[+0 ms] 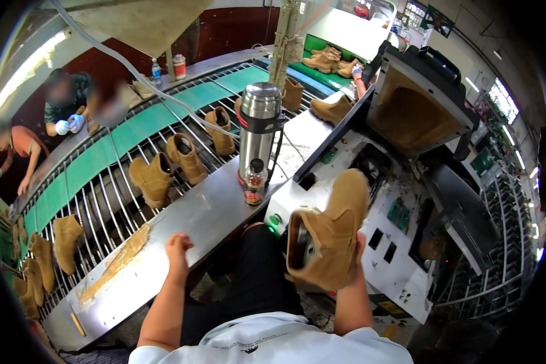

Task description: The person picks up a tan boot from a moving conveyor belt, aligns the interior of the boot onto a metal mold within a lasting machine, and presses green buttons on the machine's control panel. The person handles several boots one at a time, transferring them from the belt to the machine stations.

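My right hand (360, 247) grips a tan suede ankle boot (333, 233) along its right side, over the front of a white machine (385, 288). The boot is tilted, its opening toward me and its toe pointing up and away; much of that hand is hidden behind it. My left hand (178, 249) is raised near the edge of the metal ledge (206, 209), its fingers curled in, and I see nothing in them. Beyond it, several tan boots, among them a nearer one (153, 180), stand on the roller conveyor (112, 200).
A steel thermos (259, 130) and a small glass jar (254, 189) stand on the ledge. The machine's hinged lid (409, 112) is raised, and a dark flap (461, 212) tilts at its right. Two co-workers (73, 100) are across the conveyor; another hand (357, 71) reaches toward boots on a green surface.
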### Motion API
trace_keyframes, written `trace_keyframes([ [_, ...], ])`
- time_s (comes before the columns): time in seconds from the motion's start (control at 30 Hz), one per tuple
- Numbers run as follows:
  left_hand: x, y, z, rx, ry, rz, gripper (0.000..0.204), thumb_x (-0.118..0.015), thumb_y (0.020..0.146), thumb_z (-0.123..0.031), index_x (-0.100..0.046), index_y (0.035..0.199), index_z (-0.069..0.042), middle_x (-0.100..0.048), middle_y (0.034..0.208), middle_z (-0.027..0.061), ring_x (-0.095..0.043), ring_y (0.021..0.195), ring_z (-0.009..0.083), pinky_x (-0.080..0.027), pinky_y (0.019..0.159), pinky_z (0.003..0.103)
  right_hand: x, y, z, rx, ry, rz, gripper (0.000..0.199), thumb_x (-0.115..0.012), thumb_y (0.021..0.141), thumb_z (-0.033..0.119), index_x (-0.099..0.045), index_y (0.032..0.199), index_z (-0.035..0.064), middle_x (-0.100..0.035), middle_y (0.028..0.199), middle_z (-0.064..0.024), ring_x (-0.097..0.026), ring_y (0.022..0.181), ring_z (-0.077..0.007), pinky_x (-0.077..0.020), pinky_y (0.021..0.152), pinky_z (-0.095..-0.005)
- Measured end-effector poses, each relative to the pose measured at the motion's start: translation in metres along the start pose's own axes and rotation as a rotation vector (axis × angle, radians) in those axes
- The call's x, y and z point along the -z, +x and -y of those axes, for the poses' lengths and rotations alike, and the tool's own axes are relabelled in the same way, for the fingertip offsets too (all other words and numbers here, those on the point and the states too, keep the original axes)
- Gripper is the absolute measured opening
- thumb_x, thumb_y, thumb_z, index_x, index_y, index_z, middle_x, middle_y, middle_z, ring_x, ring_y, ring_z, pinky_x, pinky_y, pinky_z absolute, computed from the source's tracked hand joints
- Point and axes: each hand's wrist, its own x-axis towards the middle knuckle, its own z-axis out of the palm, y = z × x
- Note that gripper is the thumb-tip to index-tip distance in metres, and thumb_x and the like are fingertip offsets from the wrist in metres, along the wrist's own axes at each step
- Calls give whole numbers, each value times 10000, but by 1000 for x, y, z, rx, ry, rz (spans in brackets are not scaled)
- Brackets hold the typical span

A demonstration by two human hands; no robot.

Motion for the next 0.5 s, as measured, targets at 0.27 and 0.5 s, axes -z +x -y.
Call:
trace_keyframes([
  [0.27, 101, 30, 54, -105, 371, -189, 148, -545, 879, -63, -571, 736, -32, -517, 597, -2, -472, 517, 73, -387, 486, 219, 51, 92, 194, 538, -1065, -649, 974, -760, 675, 249, -228, 1478, 104, -399, 1419, -130, -437, 1253, -280, -383, 1007, -379],
  [0.5, 101, 23, 59, -167, 593, -262, 144, -540, 886, -51, -572, 752, -10, -549, 609, 12, -503, 546, 80, -401, 517, 222, 46, 185, 255, 225, -1592, -1013, 1137, -796, 600, 304, -135, 1501, 99, -402, 1398, -190, -464, 1228, -333, -423, 973, -424],
])
